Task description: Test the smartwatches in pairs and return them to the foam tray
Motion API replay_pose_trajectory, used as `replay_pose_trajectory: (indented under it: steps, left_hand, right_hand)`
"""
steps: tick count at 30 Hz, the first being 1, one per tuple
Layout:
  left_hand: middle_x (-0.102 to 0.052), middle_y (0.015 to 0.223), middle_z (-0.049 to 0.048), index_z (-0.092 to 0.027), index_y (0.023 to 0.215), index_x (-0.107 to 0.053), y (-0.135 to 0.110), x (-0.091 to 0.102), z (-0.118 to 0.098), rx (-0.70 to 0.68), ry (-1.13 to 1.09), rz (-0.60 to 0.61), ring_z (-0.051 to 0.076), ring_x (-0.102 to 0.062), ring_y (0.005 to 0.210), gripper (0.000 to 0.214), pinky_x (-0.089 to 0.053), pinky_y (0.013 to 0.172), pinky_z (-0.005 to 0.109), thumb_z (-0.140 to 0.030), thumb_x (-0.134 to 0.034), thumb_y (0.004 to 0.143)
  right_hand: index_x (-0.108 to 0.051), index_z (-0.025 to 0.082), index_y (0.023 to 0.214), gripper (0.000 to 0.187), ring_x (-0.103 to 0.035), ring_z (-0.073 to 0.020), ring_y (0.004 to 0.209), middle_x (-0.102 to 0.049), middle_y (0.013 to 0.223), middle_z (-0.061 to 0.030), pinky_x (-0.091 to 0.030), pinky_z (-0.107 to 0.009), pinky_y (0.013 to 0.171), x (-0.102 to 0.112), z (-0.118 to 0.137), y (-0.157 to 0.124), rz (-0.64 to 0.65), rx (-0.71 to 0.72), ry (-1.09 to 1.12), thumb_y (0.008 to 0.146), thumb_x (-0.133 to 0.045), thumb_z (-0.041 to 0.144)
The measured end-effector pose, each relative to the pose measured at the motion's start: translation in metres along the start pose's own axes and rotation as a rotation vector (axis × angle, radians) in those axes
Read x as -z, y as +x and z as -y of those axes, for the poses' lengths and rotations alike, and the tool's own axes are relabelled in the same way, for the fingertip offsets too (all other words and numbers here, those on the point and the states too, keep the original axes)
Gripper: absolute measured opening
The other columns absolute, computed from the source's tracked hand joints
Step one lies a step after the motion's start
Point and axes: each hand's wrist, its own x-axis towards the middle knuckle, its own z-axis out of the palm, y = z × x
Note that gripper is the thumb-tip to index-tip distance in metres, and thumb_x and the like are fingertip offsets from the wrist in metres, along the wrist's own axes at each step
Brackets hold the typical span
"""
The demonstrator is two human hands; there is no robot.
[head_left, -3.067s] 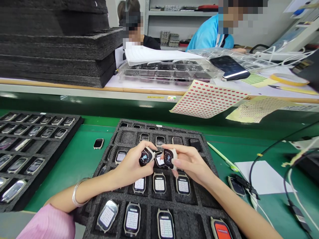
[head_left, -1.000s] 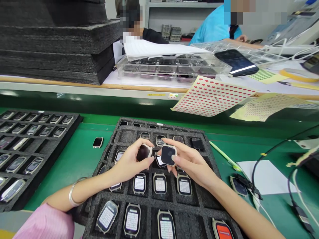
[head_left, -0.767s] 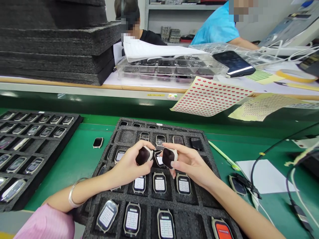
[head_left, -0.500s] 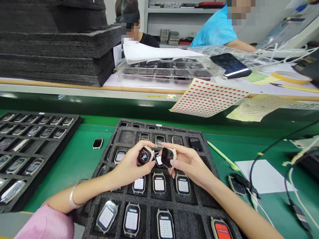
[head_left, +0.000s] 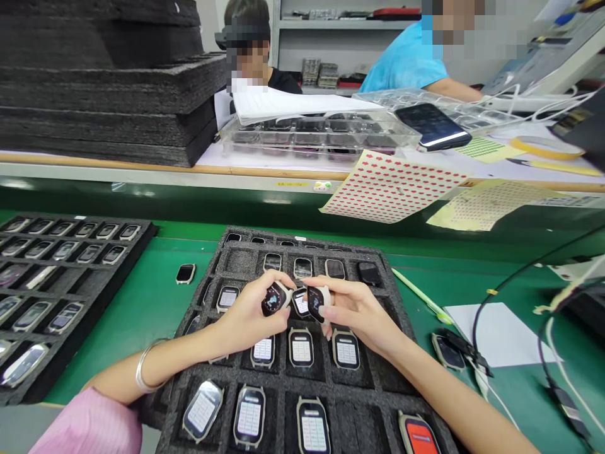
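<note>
My left hand (head_left: 259, 309) grips a smartwatch body (head_left: 273, 299) between thumb and fingers; a blue icon glows on its dark screen. In my right hand (head_left: 347, 306) is a second smartwatch body (head_left: 316, 301), tilted, its screen lit with a pale figure. Both hands hover over a black foam tray (head_left: 283, 391) on the green bench. Several strapless watches sit in its pockets, such as a watch with a white grid screen (head_left: 301, 348). At the lower right lies a watch with a red screen (head_left: 420, 435). Another lit watch (head_left: 300, 301) shows between my hands, partly covered.
Left of me is another foam tray (head_left: 101, 277) of watches, with a single watch (head_left: 186, 273) beside it. Stacked foam trays (head_left: 94, 88), clear plastic trays (head_left: 321, 135) and a phone (head_left: 432, 126) occupy the shelf. Cables (head_left: 477, 309) run at right. Two people sit beyond.
The right-hand watch's screen has gone from dark to lit, and that watch has turned slightly. The icon on the left-hand watch looks different. Both hands stay nearly in place.
</note>
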Motion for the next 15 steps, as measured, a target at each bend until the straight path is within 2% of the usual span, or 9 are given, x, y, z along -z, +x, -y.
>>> replay_pose_trajectory:
  steps: [4, 15]
  left_hand:
    - [-0.051, 0.079, -0.0036, -0.020, 0.105, -0.050, -0.0006, -0.0006, -0.0003, 0.002, 0.004, -0.020, 0.012, -0.047, 0.069, 0.027, -0.038, 0.064, 0.022, -0.012, -0.054, 0.079]
    - [-0.054, 0.083, -0.0017, -0.020, 0.100, -0.050, 0.0003, 0.0004, 0.0006, -0.033, 0.097, -0.036, 0.013, -0.050, 0.071, 0.025, -0.041, 0.067, 0.023, -0.011, -0.053, 0.077]
  right_hand:
    - [-0.066, 0.017, 0.122, 0.048, -0.059, -0.0117, 0.056, -0.065, 0.075, -0.0022, -0.055, -0.024, 0.052, 0.0006, 0.0002, -0.0006, -0.004, -0.006, 0.000, 0.077, -0.078, 0.027]
    - [-0.067, 0.016, 0.120, 0.045, -0.057, -0.0112, 0.058, -0.062, 0.078, -0.0031, -0.055, -0.022, 0.051, 0.0014, -0.0004, -0.0003, -0.003, -0.006, -0.036, 0.077, -0.077, 0.024]
